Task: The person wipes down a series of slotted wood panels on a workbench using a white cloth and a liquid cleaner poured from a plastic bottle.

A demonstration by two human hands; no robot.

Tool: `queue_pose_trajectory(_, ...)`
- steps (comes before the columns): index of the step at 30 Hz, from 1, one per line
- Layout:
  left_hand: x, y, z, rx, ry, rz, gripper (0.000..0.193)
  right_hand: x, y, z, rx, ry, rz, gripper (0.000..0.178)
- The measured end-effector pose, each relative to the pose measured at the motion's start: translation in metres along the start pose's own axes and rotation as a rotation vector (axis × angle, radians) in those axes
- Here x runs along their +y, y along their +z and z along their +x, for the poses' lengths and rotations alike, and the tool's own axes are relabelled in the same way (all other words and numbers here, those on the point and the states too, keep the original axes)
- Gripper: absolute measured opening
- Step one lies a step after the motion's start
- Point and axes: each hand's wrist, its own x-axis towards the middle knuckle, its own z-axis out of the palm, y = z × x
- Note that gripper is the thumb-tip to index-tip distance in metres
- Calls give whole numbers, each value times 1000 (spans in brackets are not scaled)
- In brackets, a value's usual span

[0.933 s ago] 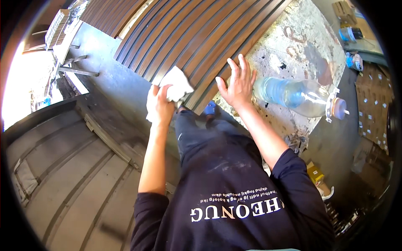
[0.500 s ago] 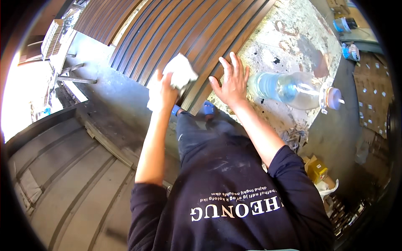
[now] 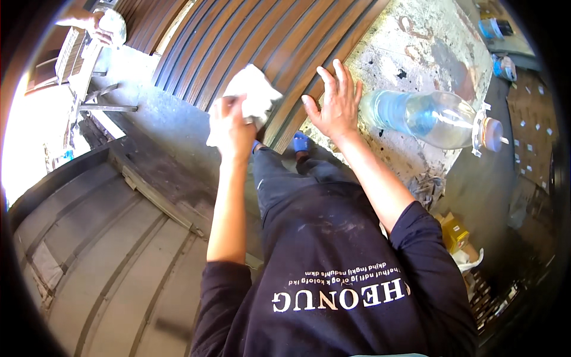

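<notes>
Your white cloth (image 3: 253, 95) lies against the near edge of the ribbed brown panel (image 3: 250, 41), bunched in your left hand (image 3: 231, 128), whose fingers are closed round its lower part. Just to the right, your right hand (image 3: 336, 104) rests flat and spread, holding nothing, where the panel's edge meets the paint-spattered concrete slab (image 3: 416, 35). Farther right on that slab a clear plastic bottle (image 3: 428, 119) lies on its side. At far left another person's hand (image 3: 89, 21) holds a pale rag.
</notes>
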Motion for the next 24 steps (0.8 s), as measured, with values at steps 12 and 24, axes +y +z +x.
queue_pose_trajectory(12,-26,-62,-121,173,-509,-146,37,5,3,-8,-40,64,14,70)
queue_pose_trajectory(24,26,-14,-61,-144,-97,-175,39,6,6,-3,23,21,-51,70)
